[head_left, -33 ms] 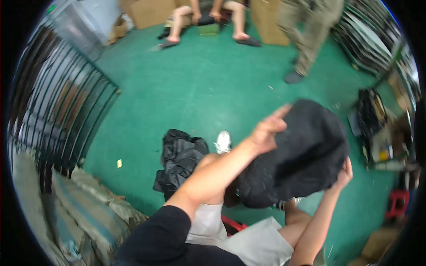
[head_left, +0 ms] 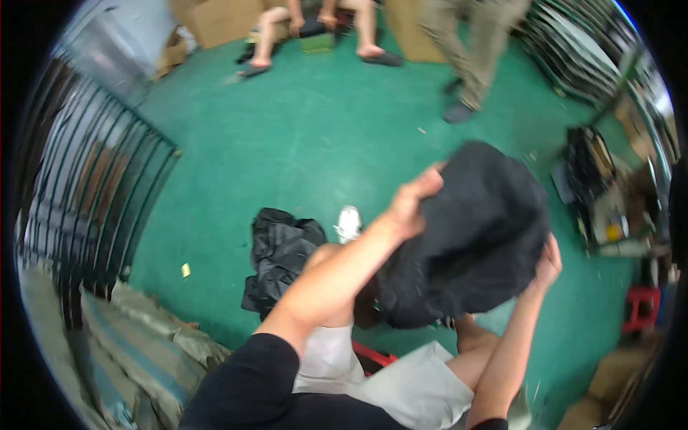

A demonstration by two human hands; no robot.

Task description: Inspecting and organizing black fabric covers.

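A bulky black cloth piece point(head_left: 476, 229), rounded and with a dark fold across its middle, is held up in front of my knees. My left hand point(head_left: 416, 201) grips its far left edge, thumb and fingers closed on the cloth. On the opposite side, my right hand point(head_left: 547, 265) pinches the right edge, its fingertips partly hidden by the fabric. I cannot make out what kind of article it is. Crumpled black fabric point(head_left: 283, 247) lies on the green floor to the left, partly behind my left leg.
Woven sacks point(head_left: 143, 344) are heaped at lower left, below a dark metal rack point(head_left: 107, 165). A seated person point(head_left: 312, 21) and a standing person's trousers point(head_left: 476, 43) are at the far side. A loaded shelf point(head_left: 609, 193) and red stool point(head_left: 640, 309) stand on the right.
The whole view has shifted slightly, so everything appears a little farther left and higher. Both hands keep their hold on the black cloth piece.
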